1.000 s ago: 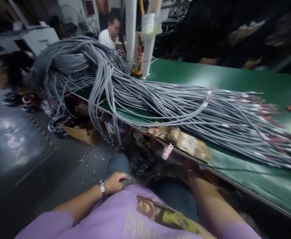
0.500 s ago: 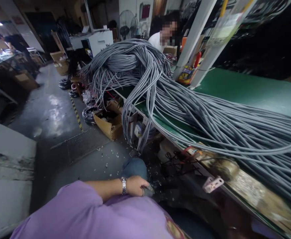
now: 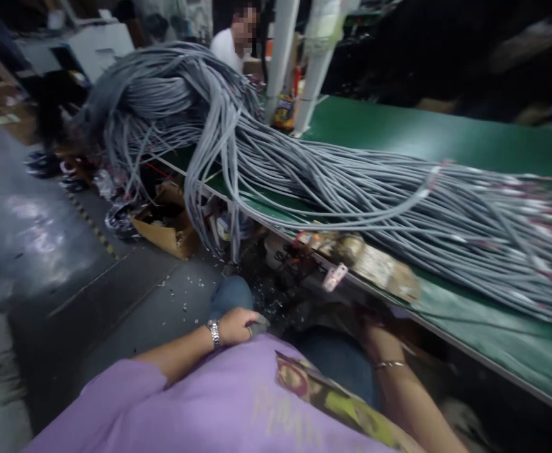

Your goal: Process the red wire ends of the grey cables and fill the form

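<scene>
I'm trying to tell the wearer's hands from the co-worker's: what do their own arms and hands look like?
The left arm has a lavender short sleeve and a silver-coloured wristwatch with a metal band; the left hand is ungloved. The right forearm wears a thin bracelet; shadow hides details of the right hand.

No wording can be read for certain; the pale yellowish lettering (image 3: pixel 282 414) on the purple shirt (image 3: pixel 185 412) is blurred; the print on the yellow-and-dark packet (image 3: pixel 284 114) beside the white posts (image 3: pixel 281 53) is too small.
</scene>
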